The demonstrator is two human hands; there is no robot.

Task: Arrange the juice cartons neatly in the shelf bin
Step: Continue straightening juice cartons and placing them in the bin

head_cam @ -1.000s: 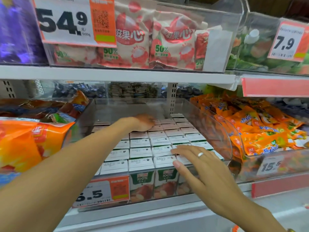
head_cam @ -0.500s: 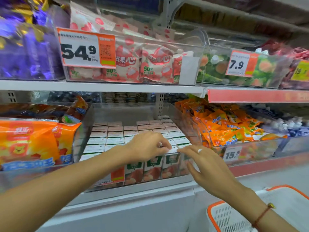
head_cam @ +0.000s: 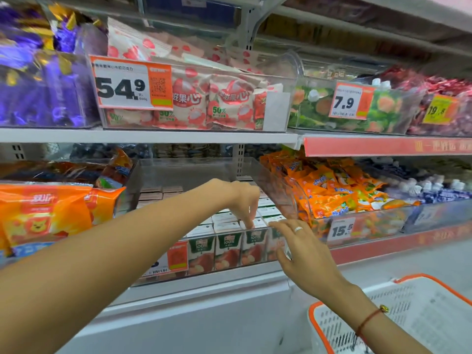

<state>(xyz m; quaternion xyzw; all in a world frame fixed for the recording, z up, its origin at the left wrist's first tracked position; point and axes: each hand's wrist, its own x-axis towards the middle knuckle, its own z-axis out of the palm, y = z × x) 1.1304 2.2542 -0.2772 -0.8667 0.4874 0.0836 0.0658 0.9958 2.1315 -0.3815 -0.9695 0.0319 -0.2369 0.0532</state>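
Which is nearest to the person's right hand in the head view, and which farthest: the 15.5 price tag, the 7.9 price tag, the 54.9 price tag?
From the right hand:
1. 15.5 price tag, just right, same shelf.
2. 7.9 price tag, upper shelf, right.
3. 54.9 price tag, upper shelf, far left.

A white shelf (head_cam: 178,284) is carrying a row of clear bins: the shelf bin (head_cam: 184,172) of juice cartons (head_cam: 227,251) is sitting in the middle, a bin of orange packets (head_cam: 43,213) at its left, another of orange sachets (head_cam: 332,195) at its right. Farther right, a blurred bin is holding what may be blue pouches (head_cam: 444,195).
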